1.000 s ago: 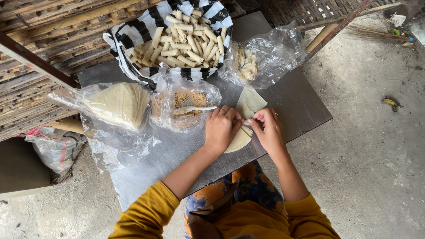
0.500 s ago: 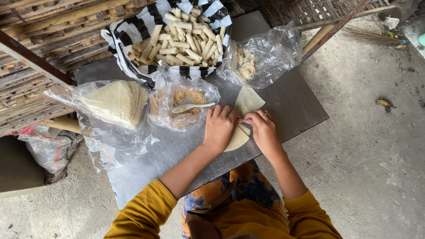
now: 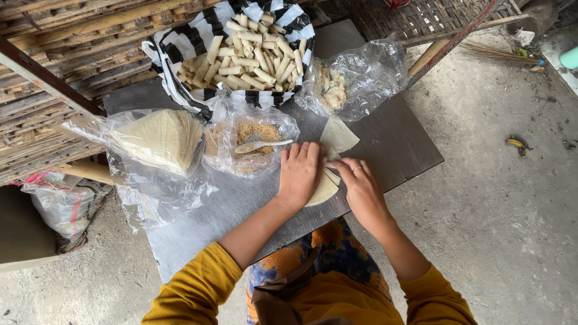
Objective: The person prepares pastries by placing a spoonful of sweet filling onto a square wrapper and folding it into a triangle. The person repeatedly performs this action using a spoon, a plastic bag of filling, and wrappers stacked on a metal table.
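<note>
Pale, thin wrapper (image 3: 325, 188) lies on the grey tabletop (image 3: 397, 144) under both hands — left hand (image 3: 298, 174) pressed flat, right hand (image 3: 358, 186) pinching its edge. Uneven pressure could tear it, or spill filling hidden beneath the fingers.

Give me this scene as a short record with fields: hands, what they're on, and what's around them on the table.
left hand: palm down on the pale wrapper sheet
right hand: fingers on the same sheet's edge, ring on one finger
filling bowl: brown crumbly filling, spoon in it, bagged in plastic, left of the hands
wrapper stack: in clear plastic, far left
finished rolls: piled in striped black-and-white bag
table: grey, flat
</note>
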